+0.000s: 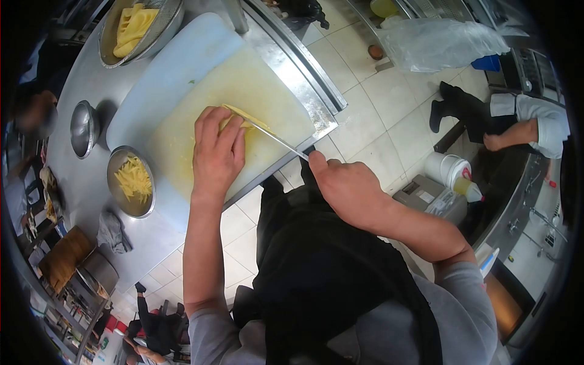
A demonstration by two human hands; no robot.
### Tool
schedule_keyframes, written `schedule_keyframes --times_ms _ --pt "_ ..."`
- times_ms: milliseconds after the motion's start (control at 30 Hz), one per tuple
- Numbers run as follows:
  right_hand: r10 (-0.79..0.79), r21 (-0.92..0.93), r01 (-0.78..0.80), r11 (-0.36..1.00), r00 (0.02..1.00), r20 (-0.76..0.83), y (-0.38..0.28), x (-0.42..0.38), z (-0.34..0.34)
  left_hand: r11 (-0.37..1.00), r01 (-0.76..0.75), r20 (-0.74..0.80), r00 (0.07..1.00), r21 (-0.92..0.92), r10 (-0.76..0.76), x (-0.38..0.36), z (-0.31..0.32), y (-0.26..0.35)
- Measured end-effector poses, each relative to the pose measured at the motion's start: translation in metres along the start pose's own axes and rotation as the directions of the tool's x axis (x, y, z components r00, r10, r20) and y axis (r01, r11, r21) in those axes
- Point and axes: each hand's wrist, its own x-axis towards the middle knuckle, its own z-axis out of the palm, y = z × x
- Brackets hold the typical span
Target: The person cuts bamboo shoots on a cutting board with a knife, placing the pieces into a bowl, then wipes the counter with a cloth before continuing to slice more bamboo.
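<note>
My right hand (pixel 344 185) is closed round the handle of a kitchen knife (pixel 277 138), its blade running up and left over the board. Curled fingers of my left hand (pixel 216 143) press on yellow potato-like slices (pixel 246 115), right beside the blade. Both sit on a pale yellowish cutting board (pixel 277 85), wet with yellow juice. My left palm hides part of the slices. A steel bowl (pixel 112 204) to the left holds thin yellow strips (pixel 134 179). At the upper left, a mesh strainer (pixel 108 45) contains larger yellow pieces (pixel 135 27).
Under the yellowish board lies a bluish-white board (pixel 198 45). A small steel bowl (pixel 84 129) and grey cloth (pixel 114 231) rest on the steel table (pixel 155 240). One person (pixel 517 118) is across the aisle at right, near a white bucket (pixel 444 169); others appear left and below.
</note>
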Motion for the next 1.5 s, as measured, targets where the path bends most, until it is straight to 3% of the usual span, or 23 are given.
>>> schedule_keyframes --times_ms 433,667,833,1033,1133,1333,1500 --pt "0.075 -0.026 -0.073 0.997 0.994 0.082 -0.002 0.004 -0.008 0.999 0.002 -0.029 1.000 -0.048 -0.004 -0.002 0.000 -0.002" --pt "-0.023 0.020 0.022 1.000 0.999 0.026 -0.009 0.005 -0.009 0.999 0.004 -0.054 0.998 -0.054 -0.007 -0.004 0.004 -0.005" --pt "0.085 0.040 -0.087 0.995 0.995 0.059 -0.014 0.023 0.004 0.999 0.005 -0.032 0.999 -0.052 -0.006 -0.004 0.003 -0.005" --pt "0.082 -0.006 -0.082 0.997 0.994 0.067 -0.008 0.008 0.004 1.000 -0.006 -0.079 0.997 -0.015 0.005 -0.003 0.001 -0.006" --pt "0.078 0.009 -0.079 0.997 0.996 0.052 -0.011 0.003 -0.001 0.993 0.089 -0.075 0.993 -0.071 -0.095 -0.007 0.000 -0.007" --pt "0.002 -0.008 -0.002 1.000 1.000 0.014 -0.019 0.008 -0.008 0.990 0.108 -0.093 0.989 -0.092 -0.116 -0.008 0.004 -0.008" --pt "0.056 -0.031 -0.054 0.998 0.997 0.048 -0.016 0.020 0.006 0.988 0.113 -0.081 0.989 -0.104 -0.122 -0.010 0.003 -0.007"
